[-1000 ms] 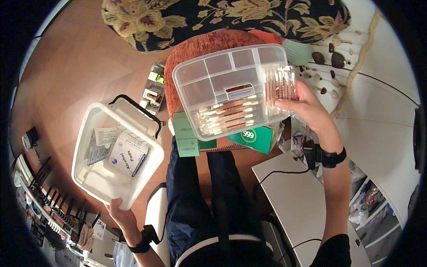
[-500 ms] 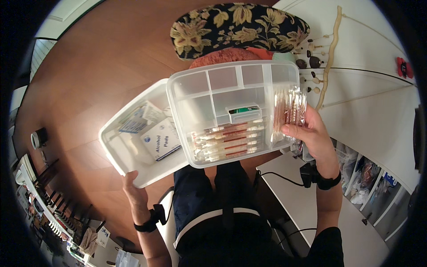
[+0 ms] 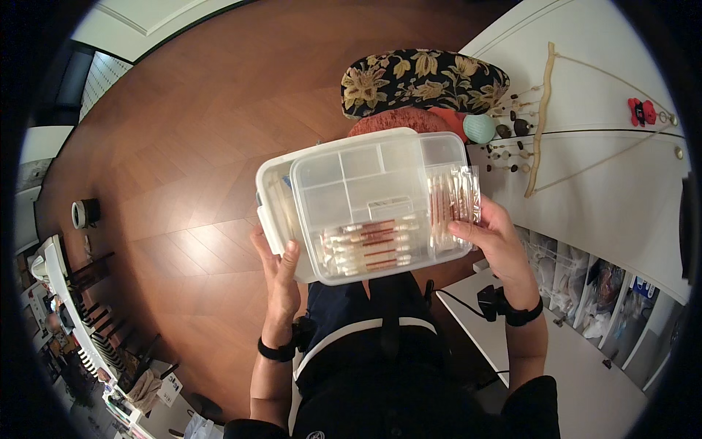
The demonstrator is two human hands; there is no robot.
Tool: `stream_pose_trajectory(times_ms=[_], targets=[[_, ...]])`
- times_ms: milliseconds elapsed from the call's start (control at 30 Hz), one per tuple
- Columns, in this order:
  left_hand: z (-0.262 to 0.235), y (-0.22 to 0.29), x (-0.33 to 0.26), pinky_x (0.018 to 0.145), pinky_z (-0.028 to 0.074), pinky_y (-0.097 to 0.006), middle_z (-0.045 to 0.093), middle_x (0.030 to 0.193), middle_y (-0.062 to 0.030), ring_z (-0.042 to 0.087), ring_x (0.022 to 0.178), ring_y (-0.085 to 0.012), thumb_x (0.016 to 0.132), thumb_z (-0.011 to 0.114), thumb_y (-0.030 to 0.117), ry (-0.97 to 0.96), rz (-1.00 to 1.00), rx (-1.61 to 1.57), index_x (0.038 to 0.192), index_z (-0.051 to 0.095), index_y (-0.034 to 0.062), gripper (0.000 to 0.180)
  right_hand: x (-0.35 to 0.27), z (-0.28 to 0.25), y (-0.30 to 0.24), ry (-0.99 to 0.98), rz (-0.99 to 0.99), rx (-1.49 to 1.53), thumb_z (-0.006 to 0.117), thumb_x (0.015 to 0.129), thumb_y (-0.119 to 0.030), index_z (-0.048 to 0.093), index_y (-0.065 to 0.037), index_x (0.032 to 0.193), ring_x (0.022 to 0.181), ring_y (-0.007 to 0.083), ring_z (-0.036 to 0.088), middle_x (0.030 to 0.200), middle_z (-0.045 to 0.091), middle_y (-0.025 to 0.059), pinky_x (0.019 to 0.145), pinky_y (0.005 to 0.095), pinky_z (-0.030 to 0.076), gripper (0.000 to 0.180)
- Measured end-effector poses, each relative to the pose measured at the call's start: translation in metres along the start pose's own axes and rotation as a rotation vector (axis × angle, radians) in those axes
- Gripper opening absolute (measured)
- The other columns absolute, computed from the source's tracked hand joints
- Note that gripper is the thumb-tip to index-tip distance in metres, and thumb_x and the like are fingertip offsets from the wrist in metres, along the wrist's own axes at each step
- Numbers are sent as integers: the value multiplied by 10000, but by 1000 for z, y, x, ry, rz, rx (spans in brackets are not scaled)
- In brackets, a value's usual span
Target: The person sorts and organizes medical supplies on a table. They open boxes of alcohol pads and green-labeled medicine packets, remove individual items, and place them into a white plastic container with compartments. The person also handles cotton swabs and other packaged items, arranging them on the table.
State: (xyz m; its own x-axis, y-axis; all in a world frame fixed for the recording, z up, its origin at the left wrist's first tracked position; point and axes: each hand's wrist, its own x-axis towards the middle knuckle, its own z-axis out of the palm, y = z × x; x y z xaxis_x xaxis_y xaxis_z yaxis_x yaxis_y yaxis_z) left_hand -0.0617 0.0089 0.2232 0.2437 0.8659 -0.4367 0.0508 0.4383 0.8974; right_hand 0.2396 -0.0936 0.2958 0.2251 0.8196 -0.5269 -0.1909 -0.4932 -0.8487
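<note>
A translucent divided tray (image 3: 398,170) is held up in front of me, lying over most of a white plastic box (image 3: 274,219). My left hand (image 3: 281,274) grips the box's left end, thumb on the near side and fingers partly hidden behind it. At the tray's right end, my right hand (image 3: 491,238) is closed with the thumb pressed on clear-wrapped cotton swabs (image 3: 442,201); its other fingers are hidden beneath. More wrapped swabs (image 3: 376,245) with brown-red middles lie in the tray's near compartment. The tray covers most of the box's inside.
Beyond the tray stand a dark floral-patterned cushioned piece (image 3: 424,80) and a rust-red cushion (image 3: 401,123). To the right are white cabinet doors (image 3: 607,175) with a hanging branch ornament (image 3: 542,121), and an open compartment of bagged items (image 3: 585,282). Brown flooring (image 3: 197,161) spreads left.
The white box and my left hand have moved right, bringing the box farther under the tray and hiding its contents. My right hand keeps its hold on the tray and swabs, slightly farther left.
</note>
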Motion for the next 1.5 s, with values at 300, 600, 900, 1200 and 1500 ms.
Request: stream_pose_trajectory(times_ms=[300, 600, 900, 1200, 1500], targets=[[1, 2, -17, 1174, 233, -515, 273, 1543, -160, 234, 1457, -315, 918, 587, 626, -113, -1, -52, 1542, 156, 132, 905, -12, 11, 5, 22, -34, -26, 654, 937, -92, 557, 24, 1317, 1028, 81, 586, 1137, 660, 31, 933, 250, 454, 408], [-2, -7, -26, 1151, 252, -478, 306, 1497, -192, 287, 1408, -302, 956, 579, 576, -146, 36, -121, 1483, 167, 95, 824, -32, 18, 10, 96, -183, -155, 657, 946, -103, 562, 30, 1294, 1085, 133, 532, 1215, 523, 60, 935, 273, 457, 384], [-17, -11, -34, 1154, 292, -491, 292, 1514, -162, 281, 1427, -295, 970, 559, 570, -212, 47, -106, 1497, 139, 150, 795, -32, 36, 27, 9, -175, -21, 585, 1001, -146, 342, -22, 1512, 1211, 123, 471, 1321, 491, 45, 1060, 299, 371, 580], [-29, -16, -40, 1159, 285, -484, 275, 1528, -155, 271, 1433, -288, 973, 506, 623, -230, 7, -87, 1494, 127, 143, 804, -31, 56, 47, 43, -158, 123, 530, 1024, -83, 168, -45, 1587, 1301, 148, 446, 1461, 433, 77, 1107, 336, 363, 671], [-34, -18, -34, 1165, 262, -477, 274, 1536, -134, 253, 1443, -280, 926, 498, 711, -214, 27, -107, 1517, 159, 139, 889, -23, 68, 48, 85, -256, -17, 566, 1008, -65, 153, -20, 1591, 1290, 125, 443, 1461, 435, 69, 1100, 304, 361, 716]])
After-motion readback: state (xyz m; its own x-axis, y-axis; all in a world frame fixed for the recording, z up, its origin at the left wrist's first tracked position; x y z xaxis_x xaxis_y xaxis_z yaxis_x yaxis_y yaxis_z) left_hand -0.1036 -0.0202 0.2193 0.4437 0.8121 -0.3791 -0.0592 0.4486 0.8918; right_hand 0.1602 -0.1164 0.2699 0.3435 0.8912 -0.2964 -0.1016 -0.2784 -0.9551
